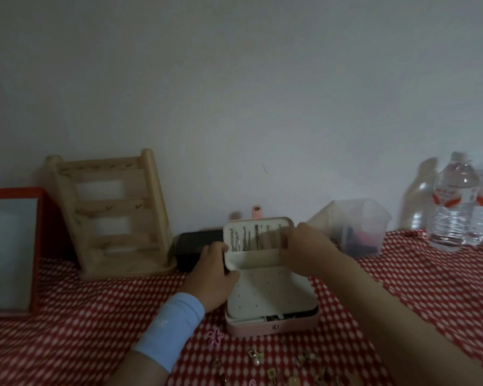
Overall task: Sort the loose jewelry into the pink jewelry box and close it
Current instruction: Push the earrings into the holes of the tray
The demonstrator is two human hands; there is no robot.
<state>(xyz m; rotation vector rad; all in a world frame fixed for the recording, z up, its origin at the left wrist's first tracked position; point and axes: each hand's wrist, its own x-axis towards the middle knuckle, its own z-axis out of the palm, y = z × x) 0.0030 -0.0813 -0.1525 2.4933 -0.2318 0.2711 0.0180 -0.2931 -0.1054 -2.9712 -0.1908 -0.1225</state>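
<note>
The pink jewelry box [271, 328] stands open on the red dotted tablecloth, its lid [258, 240] upright with several chains hanging inside it. A white perforated earring panel [271, 291] lies over the base. My left hand [211, 274] grips the lid's left edge, thumb on the lower flap. My right hand [307, 246] holds the lid's right edge, fingers curled over its inside. Loose jewelry [255, 355] lies scattered in front of the box, with a pink flower clip [214, 337] to its left.
A wooden jewelry stand [115, 215] and a red-framed mirror [10, 252] sit at the left. A black box [194, 246] lies behind my left hand. A clear plastic container [354, 227] and two water bottles [455, 201] stand at the right, against the white wall.
</note>
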